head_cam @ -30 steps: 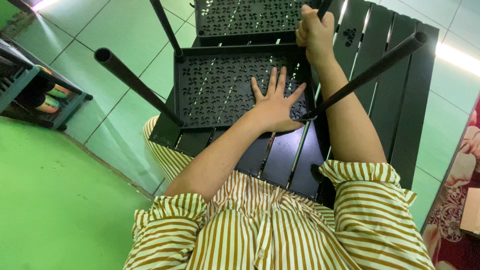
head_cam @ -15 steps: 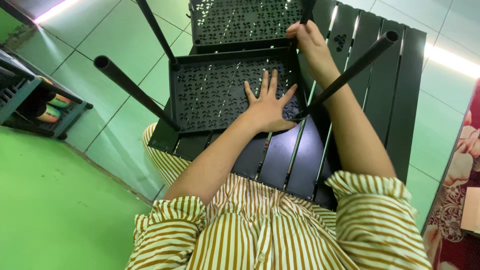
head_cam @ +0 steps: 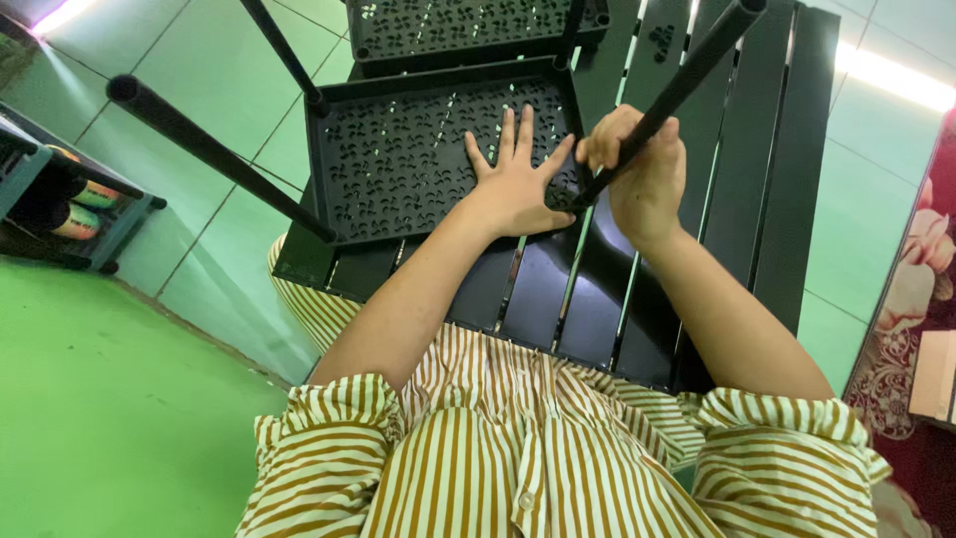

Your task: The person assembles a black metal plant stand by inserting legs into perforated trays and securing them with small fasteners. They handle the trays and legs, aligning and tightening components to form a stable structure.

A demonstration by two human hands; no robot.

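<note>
A black slatted table (head_cam: 767, 189) lies upside down against my lap, its round black legs sticking up. My left hand (head_cam: 518, 179) rests flat, fingers spread, on a black perforated tray panel (head_cam: 398, 159) fixed under the slats. My right hand (head_cam: 642, 169) is wrapped around the lower end of one black leg (head_cam: 697, 70) close to where it meets the slats. Another leg (head_cam: 214, 154) juts out to the left, and a third leg (head_cam: 284, 50) rises from the panel's far left corner. A second perforated panel (head_cam: 468, 25) lies beyond the first.
Green tiled floor (head_cam: 876, 169) surrounds the table, with a green mat (head_cam: 100, 418) at lower left. A low rack (head_cam: 60, 199) holding rolled items stands at the left edge. Red patterned fabric (head_cam: 911, 329) and a cardboard piece (head_cam: 936, 374) are at the right.
My right hand has slid down the leg from near its far end to its base by the slats. The left hand stays flat on the perforated panel.
</note>
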